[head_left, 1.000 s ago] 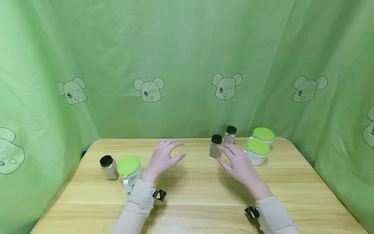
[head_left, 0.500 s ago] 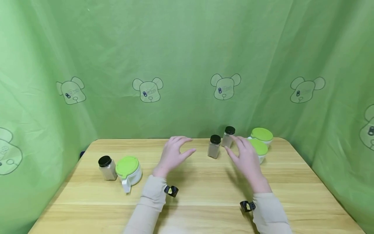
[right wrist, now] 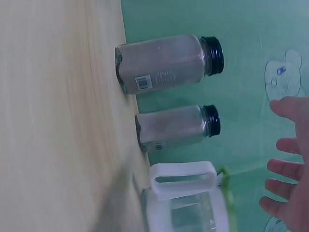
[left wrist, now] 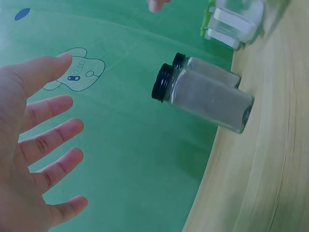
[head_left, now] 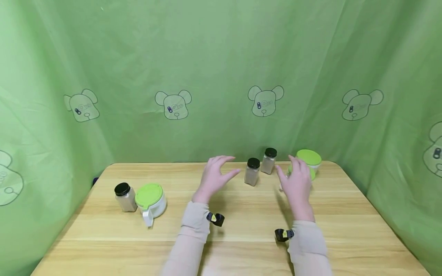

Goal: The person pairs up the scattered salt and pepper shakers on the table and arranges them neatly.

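Note:
My left hand [head_left: 215,177] hovers above the table, fingers spread and thumb apart, holding nothing. To its right stands a square clear jar [head_left: 251,176] with a black screw lid and greyish contents. A second such jar [head_left: 268,164] is just behind it. My right hand [head_left: 297,183] hovers with parted fingers in front of a green-lidded canister [head_left: 312,174], mostly covering it. Behind that is another white canister with a green lid [head_left: 309,157]. In the right wrist view, the canister's white handle [right wrist: 183,179] shows, apart from the fingers.
At the left of the wooden table [head_left: 241,253] stand another black-lidded jar [head_left: 126,200] and another green-lidded canister [head_left: 150,196], its handle toward the front. A green curtain [head_left: 214,57] with bear-head prints encloses the back and sides.
My left hand has moved right, toward the black-lidded jars. My right hand has moved right from the front jar to before the green-lidded canister. The jars and canisters stay put.

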